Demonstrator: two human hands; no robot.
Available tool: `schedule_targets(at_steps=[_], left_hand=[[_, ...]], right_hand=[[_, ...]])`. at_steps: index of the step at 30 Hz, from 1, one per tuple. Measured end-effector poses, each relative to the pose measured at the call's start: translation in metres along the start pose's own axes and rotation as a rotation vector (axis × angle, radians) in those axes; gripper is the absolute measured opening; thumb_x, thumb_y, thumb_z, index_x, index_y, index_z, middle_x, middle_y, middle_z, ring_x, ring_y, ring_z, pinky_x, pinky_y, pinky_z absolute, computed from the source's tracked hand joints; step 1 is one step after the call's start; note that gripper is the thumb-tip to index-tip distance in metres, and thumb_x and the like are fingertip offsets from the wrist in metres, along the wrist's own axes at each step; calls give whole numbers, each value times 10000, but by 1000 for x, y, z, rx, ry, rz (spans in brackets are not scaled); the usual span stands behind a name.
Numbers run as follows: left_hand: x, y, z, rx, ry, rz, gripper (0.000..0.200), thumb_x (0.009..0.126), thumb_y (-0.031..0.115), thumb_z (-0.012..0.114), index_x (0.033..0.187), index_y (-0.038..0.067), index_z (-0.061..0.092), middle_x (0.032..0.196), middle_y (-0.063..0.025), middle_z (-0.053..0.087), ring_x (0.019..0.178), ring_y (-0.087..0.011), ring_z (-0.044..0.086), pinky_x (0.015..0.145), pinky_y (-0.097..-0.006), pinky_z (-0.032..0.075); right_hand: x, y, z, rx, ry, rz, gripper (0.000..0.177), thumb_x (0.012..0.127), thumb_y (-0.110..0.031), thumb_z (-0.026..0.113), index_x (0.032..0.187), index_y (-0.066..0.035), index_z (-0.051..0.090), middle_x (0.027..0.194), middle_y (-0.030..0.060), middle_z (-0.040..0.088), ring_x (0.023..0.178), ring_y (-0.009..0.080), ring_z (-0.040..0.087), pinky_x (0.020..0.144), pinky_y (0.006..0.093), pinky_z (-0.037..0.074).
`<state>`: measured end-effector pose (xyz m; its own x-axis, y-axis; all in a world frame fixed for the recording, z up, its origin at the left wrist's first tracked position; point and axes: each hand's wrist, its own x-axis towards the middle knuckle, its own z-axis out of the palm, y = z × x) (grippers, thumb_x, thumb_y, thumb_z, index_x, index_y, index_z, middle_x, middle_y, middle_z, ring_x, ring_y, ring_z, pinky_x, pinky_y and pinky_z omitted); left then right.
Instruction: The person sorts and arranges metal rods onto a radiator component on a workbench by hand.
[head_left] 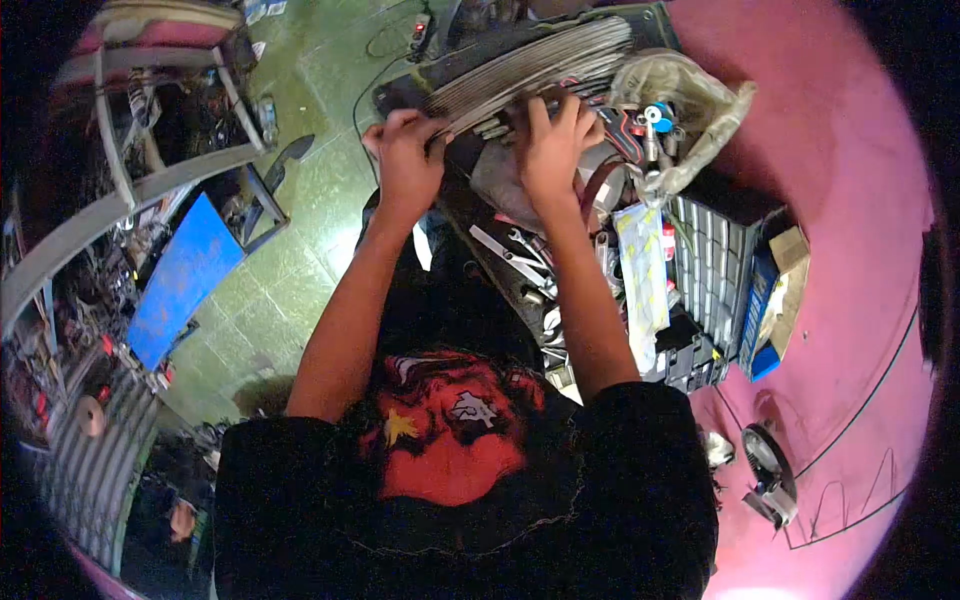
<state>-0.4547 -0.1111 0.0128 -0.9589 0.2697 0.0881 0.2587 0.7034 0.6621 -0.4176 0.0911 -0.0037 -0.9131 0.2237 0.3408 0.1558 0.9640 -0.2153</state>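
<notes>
My left hand (408, 150) grips the near edge of a large round ribbed metal disc (540, 62) that lies tilted on top of a cluttered bench. My right hand (553, 140) presses flat with spread fingers against the same disc's underside rim, beside a grey rounded part (497, 180). Both arms reach forward from my black shirt with a red print (450, 430).
Wrenches (512, 252) and small parts lie on the bench below my hands. A plastic bag (690, 110) with bottles, a grey grille (715, 265) and a cardboard box (785, 290) sit right, against a pink wall (840, 180). A blue board (185, 275) and metal racks stand left on green floor.
</notes>
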Motion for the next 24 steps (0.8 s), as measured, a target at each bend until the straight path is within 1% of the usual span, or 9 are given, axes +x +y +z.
schedule_targets(at_steps=[1, 4, 6, 9, 12, 15, 18, 22, 24], left_hand=[[-1, -1, 2, -6, -7, 17, 211, 818, 157, 796, 1026, 130, 797, 964, -61, 714, 1089, -254, 604, 1028, -495, 297], [-5, -1, 10, 38, -66, 30, 223, 835, 202, 805, 1053, 156, 796, 1024, -69, 718, 1117, -265, 610, 1061, -499, 309], [-7, 1, 14, 35, -59, -5, 219, 832, 188, 803, 1050, 165, 798, 1006, -72, 723, 1109, -272, 612, 1051, -506, 317], [-10, 3, 17, 16, -71, 5, 227, 828, 178, 794, 1052, 142, 797, 1013, -85, 721, 1109, -284, 610, 1046, -508, 315], [-14, 9, 15, 20, -51, 1, 237, 821, 156, 777, 1054, 121, 794, 1019, -89, 721, 1116, -286, 607, 1046, -501, 308], [-16, 16, 14, 35, -32, 2, 251, 811, 117, 753, 1058, 105, 791, 1026, -97, 720, 1123, -287, 604, 1043, -492, 303], [-19, 17, 16, 40, 5, 42, 252, 802, 94, 731, 1049, 91, 784, 1016, -101, 716, 1127, -286, 594, 1018, -493, 303], [-20, 22, 14, -7, 57, 61, 238, 799, 83, 704, 1027, 62, 766, 990, -109, 713, 1134, -294, 587, 993, -499, 307], [-19, 21, 8, -11, 27, 82, 234, 799, 85, 698, 1023, 49, 759, 989, -114, 717, 1126, -295, 593, 989, -499, 311]], right_hand=[[1, -9, -5, -21, 7, 109, 235, 941, -343, 693, 1041, -132, 712, 1159, 98, 645, 1149, 383, 509, 995, 622, 295], [-9, -20, -1, -46, -125, 256, 193, 916, -294, 673, 1010, -127, 694, 1074, 85, 675, 1185, 378, 509, 1041, 649, 295], [-14, -31, 0, -44, -116, 280, 192, 907, -278, 677, 1005, -116, 708, 1068, 88, 702, 1182, 370, 521, 1056, 655, 285], [-15, -51, -3, 5, -156, 382, 243, 883, -287, 678, 943, -56, 726, 1051, 138, 723, 1170, 393, 535, 1068, 688, 267], [-10, -66, -6, -41, -88, 423, 340, 921, -336, 667, 867, -6, 726, 939, 158, 740, 1091, 407, 564, 1039, 642, 294], [-1, -73, -8, -10, -20, 486, 401, 914, -379, 683, 840, 13, 721, 895, 196, 736, 1091, 426, 571, 1045, 656, 286], [3, -80, -16, 63, -130, 589, 432, 928, -376, 662, 927, 54, 704, 915, 246, 736, 1138, 483, 561, 1077, 708, 241], [2, -90, -7, 77, -141, 661, 426, 934, -367, 672, 931, 58, 700, 889, 260, 732, 1133, 483, 575, 1076, 705, 248], [3, -96, -6, 160, -124, 768, 369, 904, -308, 699, 924, 61, 696, 887, 259, 730, 1122, 480, 583, 1064, 708, 262]])
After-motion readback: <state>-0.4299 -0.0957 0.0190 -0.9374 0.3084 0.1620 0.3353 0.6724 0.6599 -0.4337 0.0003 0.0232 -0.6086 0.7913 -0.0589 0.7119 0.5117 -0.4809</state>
